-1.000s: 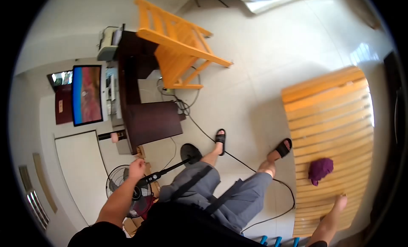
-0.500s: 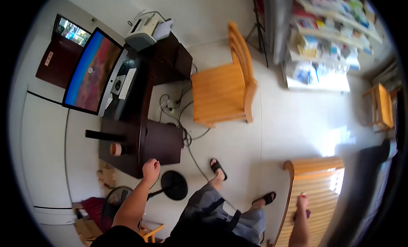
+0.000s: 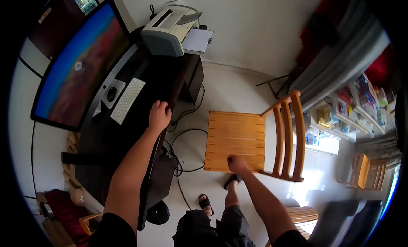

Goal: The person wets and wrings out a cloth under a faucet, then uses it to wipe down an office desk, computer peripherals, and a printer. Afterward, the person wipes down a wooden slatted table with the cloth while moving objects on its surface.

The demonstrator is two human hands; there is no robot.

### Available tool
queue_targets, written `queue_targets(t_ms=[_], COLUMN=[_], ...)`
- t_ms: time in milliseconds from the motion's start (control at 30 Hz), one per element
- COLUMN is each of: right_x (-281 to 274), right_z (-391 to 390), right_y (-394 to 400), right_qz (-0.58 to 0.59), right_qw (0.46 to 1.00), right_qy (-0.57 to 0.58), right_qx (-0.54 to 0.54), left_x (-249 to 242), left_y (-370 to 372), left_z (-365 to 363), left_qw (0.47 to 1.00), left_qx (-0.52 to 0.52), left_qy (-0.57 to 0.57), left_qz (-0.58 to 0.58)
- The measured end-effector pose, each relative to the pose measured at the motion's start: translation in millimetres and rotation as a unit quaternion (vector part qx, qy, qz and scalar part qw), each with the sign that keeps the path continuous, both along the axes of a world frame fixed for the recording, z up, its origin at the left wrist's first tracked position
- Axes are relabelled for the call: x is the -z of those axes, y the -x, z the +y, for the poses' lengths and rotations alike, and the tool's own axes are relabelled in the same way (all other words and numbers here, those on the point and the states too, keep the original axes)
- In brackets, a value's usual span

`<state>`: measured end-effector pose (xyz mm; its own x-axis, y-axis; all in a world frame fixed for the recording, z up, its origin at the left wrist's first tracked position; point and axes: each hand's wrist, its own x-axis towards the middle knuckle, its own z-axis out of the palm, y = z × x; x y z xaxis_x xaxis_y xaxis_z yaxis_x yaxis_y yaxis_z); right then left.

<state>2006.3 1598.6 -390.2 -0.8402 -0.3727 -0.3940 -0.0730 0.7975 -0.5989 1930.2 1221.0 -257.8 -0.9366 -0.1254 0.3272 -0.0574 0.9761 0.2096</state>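
My left hand (image 3: 160,115) is at the front edge of the dark desk (image 3: 170,92), to the right of the white keyboard (image 3: 128,101). Its fingers are bent and a little apart, with nothing visible between them. My right hand (image 3: 238,164) is over the near edge of the wooden chair's seat (image 3: 236,136), its fingers closed. Something dark shows at its fingertips, too small to make out. Whether this hand touches the seat cannot be told. The chair's slatted back (image 3: 288,136) stands to the right.
A large monitor (image 3: 80,66) and a black mouse (image 3: 111,94) are on the desk; a printer (image 3: 170,30) stands behind. Cables (image 3: 180,162) lie on the floor between desk and chair. Shelves (image 3: 340,115), a wooden bench (image 3: 301,214) and another chair (image 3: 362,170) are to the right.
The view has moved closer to the desk and chair. My left hand has gone forward along the desk, its fingers less tightly closed. My right hand has moved from above the bench to the chair seat.
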Motion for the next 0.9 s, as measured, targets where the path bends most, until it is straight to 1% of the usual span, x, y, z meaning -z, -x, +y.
queue_targets(t_ms=[33, 100, 133, 167, 200, 233, 267, 333, 400, 467, 500, 533, 600, 633, 667, 700, 733, 767, 800, 833, 900], right_x=[3.0, -2.1, -13.0, -17.1, -10.0, 16.2, 17.2, 17.7, 41.8, 49.0, 92.6, 95.8, 91.1, 105.1, 116.9, 130.6, 133.2, 121.1, 109.6, 105.6, 105.6], right_z=[-15.6, -51.2, -71.7, -88.5, -105.3, -124.7, -146.5, -188.4, -233.0, -279.4, -299.3, -306.2, -317.8, -319.6, -318.6, -320.6, -322.7, -320.0, -323.4, -327.8, -335.5], right_y=[39.9, 129.3, 175.5, 218.1, 258.2, 299.3, 339.8, 403.1, 460.0, 509.3, 535.4, 538.1, 541.9, 549.4, 551.2, 552.8, 551.6, 543.5, 541.4, 542.5, 559.5], right_qz=[0.006, 0.018, -0.009, 0.015, 0.06, 0.119, 0.104, 0.134, 0.253, 0.159, 0.196, 0.194, 0.356, 0.355, 0.144, 0.025, -0.093, 0.137, 0.358, 0.395, 0.366], right_qw=[0.999, 0.997, 0.995, 0.991, 0.994, 0.989, 0.987, 0.978, 0.946, 0.938, 0.945, 0.945, 0.9, 0.899, 0.944, 0.922, 0.873, 0.934, 0.911, 0.898, 0.906], right_qy=[-0.006, -0.014, -0.037, -0.043, -0.008, 0.024, -0.003, 0.012, 0.028, -0.151, -0.096, -0.083, -0.05, -0.042, 0.225, 0.35, 0.464, 0.29, 0.091, 0.034, 0.03], right_qx=[-0.032, -0.079, -0.096, -0.126, -0.089, -0.091, -0.123, -0.161, -0.199, -0.268, -0.245, -0.249, -0.247, -0.252, -0.196, -0.163, -0.12, -0.158, -0.184, -0.191, -0.209], left_x=[3.5, 10.0, 20.7, 33.6, 47.1, 54.8, 56.2, 59.8, 56.1, 56.9, 53.7, 52.4, 49.1, 49.1, 48.8, 48.9, 47.1, 46.1, 48.3, 47.1, 47.2], left_y=[29.2, 89.4, 111.0, 134.8, 155.1, 168.0, 171.7, 168.7, 167.3, 164.7, 166.5, 165.8, 170.4, 171.4, 170.7, 171.3, 169.1, 168.2, 170.7, 171.1, 167.6], left_z=[-5.9, -15.7, -22.1, -28.5, -33.8, -34.8, -31.6, -23.0, -29.5, -31.9, -31.5, -31.2, -31.7, -31.9, -31.3, -31.7, -30.6, -30.6, -31.7, -31.4, -28.8], left_qw=[1.0, 0.998, 0.997, 0.998, 0.998, 0.997, 0.996, 0.992, 0.994, 0.993, 0.993, 0.992, 0.99, 0.99, 0.99, 0.989, 0.989, 0.988, 0.989, 0.989, 0.988], left_qx=[0.008, 0.003, -0.001, 0.017, 0.038, 0.037, 0.021, 0.002, 0.011, 0.017, 0.011, 0.009, 0.009, 0.006, 0.005, 0.004, -0.001, 0.002, 0.004, 0.005, 0.005], left_qy=[0.014, 0.022, 0.019, 0.037, 0.055, 0.053, 0.065, 0.07, 0.035, 0.028, 0.029, 0.023, 0.013, 0.009, 0.004, -0.005, -0.003, -0.005, -0.008, -0.008, -0.007], left_qz=[-0.002, -0.059, -0.073, -0.045, -0.021, -0.042, -0.066, -0.107, -0.107, -0.109, -0.116, -0.125, -0.138, -0.14, -0.142, -0.146, -0.15, -0.152, -0.149, -0.144, -0.155])
